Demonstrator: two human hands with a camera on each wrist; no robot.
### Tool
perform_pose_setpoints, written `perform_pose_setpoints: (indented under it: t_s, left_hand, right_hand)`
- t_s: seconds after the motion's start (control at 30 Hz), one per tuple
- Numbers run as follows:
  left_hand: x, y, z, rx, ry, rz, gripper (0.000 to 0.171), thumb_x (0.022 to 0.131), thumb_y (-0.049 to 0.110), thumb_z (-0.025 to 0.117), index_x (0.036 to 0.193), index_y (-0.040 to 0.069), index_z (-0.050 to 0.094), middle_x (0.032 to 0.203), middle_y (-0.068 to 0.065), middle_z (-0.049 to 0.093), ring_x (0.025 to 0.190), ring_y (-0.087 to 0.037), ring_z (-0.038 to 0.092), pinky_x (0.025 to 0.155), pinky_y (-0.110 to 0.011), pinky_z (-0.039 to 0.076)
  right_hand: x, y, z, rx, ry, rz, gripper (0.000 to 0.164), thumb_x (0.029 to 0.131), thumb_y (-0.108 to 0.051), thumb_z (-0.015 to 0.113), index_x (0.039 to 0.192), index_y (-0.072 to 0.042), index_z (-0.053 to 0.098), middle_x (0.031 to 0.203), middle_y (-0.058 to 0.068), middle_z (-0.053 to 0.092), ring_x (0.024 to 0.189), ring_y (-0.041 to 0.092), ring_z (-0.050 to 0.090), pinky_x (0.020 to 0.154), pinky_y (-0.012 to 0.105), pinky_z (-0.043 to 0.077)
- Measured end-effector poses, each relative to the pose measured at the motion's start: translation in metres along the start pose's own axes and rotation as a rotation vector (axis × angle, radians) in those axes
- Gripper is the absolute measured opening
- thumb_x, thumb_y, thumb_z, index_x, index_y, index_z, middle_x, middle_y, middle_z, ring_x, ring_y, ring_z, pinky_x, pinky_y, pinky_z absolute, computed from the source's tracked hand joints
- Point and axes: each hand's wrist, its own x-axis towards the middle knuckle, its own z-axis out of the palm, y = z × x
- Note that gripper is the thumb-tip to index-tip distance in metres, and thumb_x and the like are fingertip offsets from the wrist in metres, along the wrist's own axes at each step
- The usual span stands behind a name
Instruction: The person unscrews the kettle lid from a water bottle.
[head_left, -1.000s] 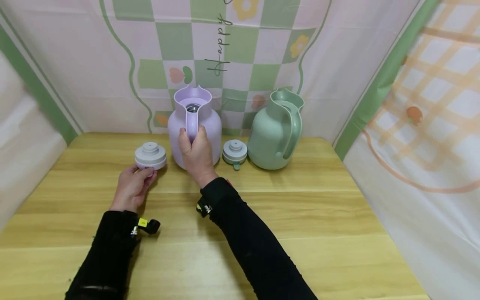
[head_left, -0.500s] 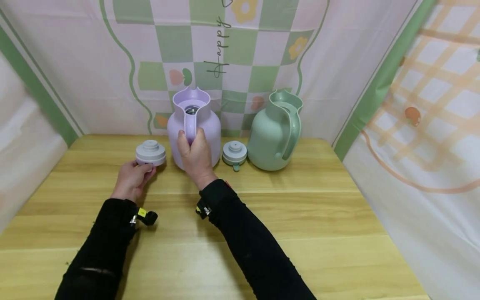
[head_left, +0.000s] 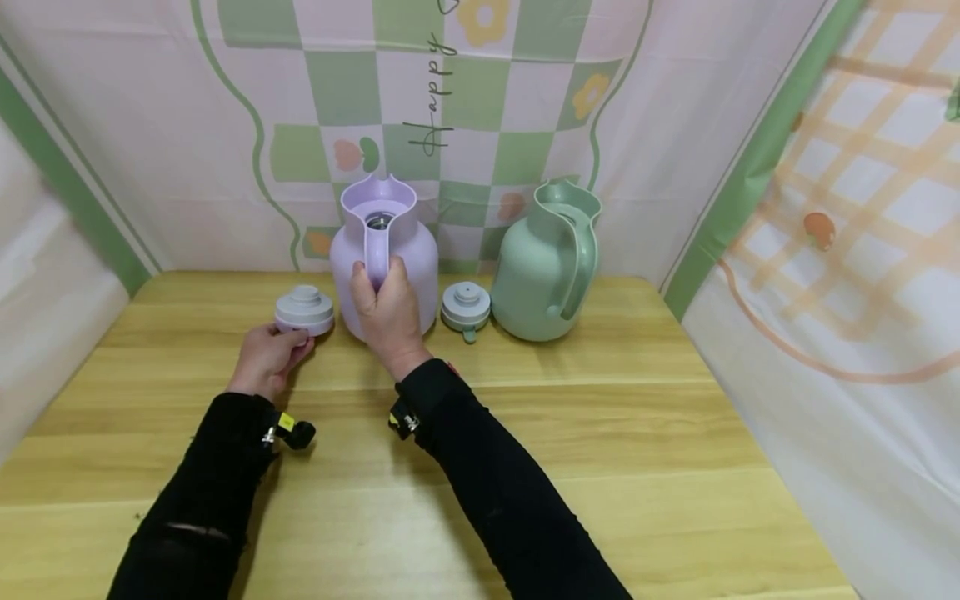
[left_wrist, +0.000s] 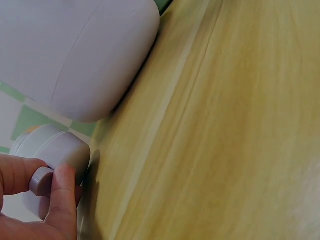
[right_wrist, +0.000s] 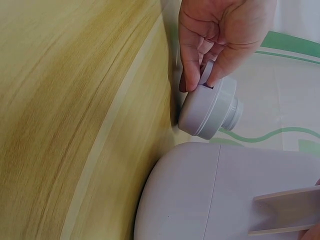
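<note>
A lavender vacuum jug (head_left: 420,267) stands upright without its lid, its steel mouth showing. My right hand (head_left: 392,321) grips the jug's handle (head_left: 377,250) from the front. To the left, my left hand (head_left: 266,358) pinches the small tab (left_wrist: 41,181) of a pale lavender-grey lid (head_left: 304,310) between thumb and fingers. That lid (right_wrist: 207,110) has its stepped knob upward and sits at or just above the table; I cannot tell whether it touches. In the left wrist view the lid lies close beside the jug's base, apart from it.
A green vacuum jug (head_left: 536,275) stands to the right, handle toward me. Between the two jugs rests a grey lid (head_left: 467,307) with a green tab. The wooden table (head_left: 600,467) meets a checked cloth backdrop (head_left: 408,83) behind, with cloth sides left and right.
My left hand has moved slightly forward and toward the lavender jug with the lid. The right hand keeps its grip on the handle. The head view has shifted a little.
</note>
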Motion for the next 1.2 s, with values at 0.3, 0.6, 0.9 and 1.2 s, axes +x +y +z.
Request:
perform_pose_setpoints:
  t_s: [0.3,0.6,0.9,1.2]
  left_hand:
    - [0.0017,0.0007,0.0022,0.058,0.026,0.03,0.068,0.102,-0.001,0.057,0.161,-0.009,0.023,0.149,-0.021,0.041,0.089,-0.003,0.063,0.086,-0.016,0.057]
    - [-0.0005,0.0008,0.0014,0.256,0.053,0.054,0.058,0.102,0.007,0.059,0.152,-0.011,0.037,0.106,-0.007,0.055,0.073,-0.003,0.061,0.065,-0.018,0.056]
    - [0.0008,-0.0004,0.003,0.352,0.049,0.083,0.06,0.102,0.009,0.057,0.153,-0.013,0.035,0.121,-0.013,0.053,0.077,-0.003,0.06,0.068,-0.019,0.057]
    - [0.0019,-0.001,0.0041,0.411,0.038,0.096,0.061,0.101,0.011,0.059,0.152,-0.012,0.036,0.133,-0.019,0.052,0.08,-0.004,0.062,0.07,-0.02,0.058]
  right_hand:
    - [-0.0002,0.0,-0.0001,0.007,-0.006,0.018,0.038,0.103,-0.033,0.051,0.112,0.004,0.053,0.08,0.007,0.056,0.07,0.018,0.058,0.058,0.024,0.045]
    - [-0.0002,0.0004,0.0001,-0.002,0.0,0.008,0.038,0.102,-0.032,0.05,0.111,0.005,0.053,0.08,0.008,0.056,0.07,0.019,0.058,0.058,0.024,0.044]
    - [0.0002,-0.0001,-0.0006,-0.011,0.003,0.001,0.038,0.102,-0.032,0.051,0.111,0.005,0.053,0.081,0.009,0.057,0.071,0.02,0.059,0.058,0.024,0.045]
    - [0.0009,-0.0006,0.0003,0.004,0.008,0.008,0.039,0.102,-0.033,0.05,0.111,0.005,0.053,0.082,0.009,0.057,0.072,0.02,0.059,0.06,0.023,0.045]
